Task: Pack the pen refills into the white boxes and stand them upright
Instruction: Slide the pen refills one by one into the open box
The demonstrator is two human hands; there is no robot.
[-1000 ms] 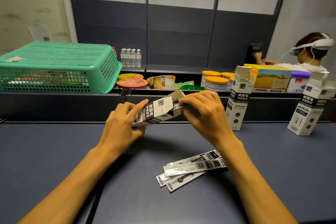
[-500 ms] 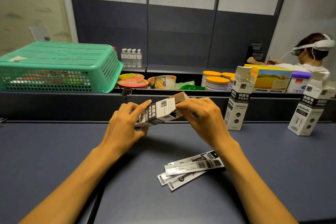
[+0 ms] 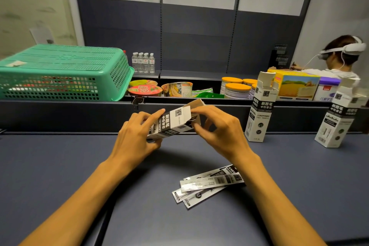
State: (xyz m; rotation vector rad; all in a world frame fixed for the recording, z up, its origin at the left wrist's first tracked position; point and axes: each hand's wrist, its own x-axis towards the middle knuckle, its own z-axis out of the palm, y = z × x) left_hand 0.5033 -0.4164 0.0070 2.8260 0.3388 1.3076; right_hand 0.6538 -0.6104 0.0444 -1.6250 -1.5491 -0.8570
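Observation:
I hold a white and black refill box (image 3: 175, 121) tilted above the dark table, its open end pointing up and right. My left hand (image 3: 137, 138) grips the box's lower body. My right hand (image 3: 217, 132) pinches the open flap end. Several flat packets of pen refills (image 3: 209, 184) lie in a loose pile on the table just below my right wrist. Two more white boxes stand upright with their top flaps open: one (image 3: 261, 110) to the right of my hands, another (image 3: 339, 118) at the far right.
A green mesh basket (image 3: 60, 74) sits upside down on the ledge at left. Behind the ledge are noodle bowls (image 3: 144, 90), orange-lidded tins (image 3: 237, 90), small water bottles (image 3: 142, 62) and a yellow carton (image 3: 297, 86). A person in a headset (image 3: 339, 56) sits at the far right.
The box has tilted a little and shifted right between my hands. My right fingers have worked further onto the open flap end. The loose refill packets have not moved.

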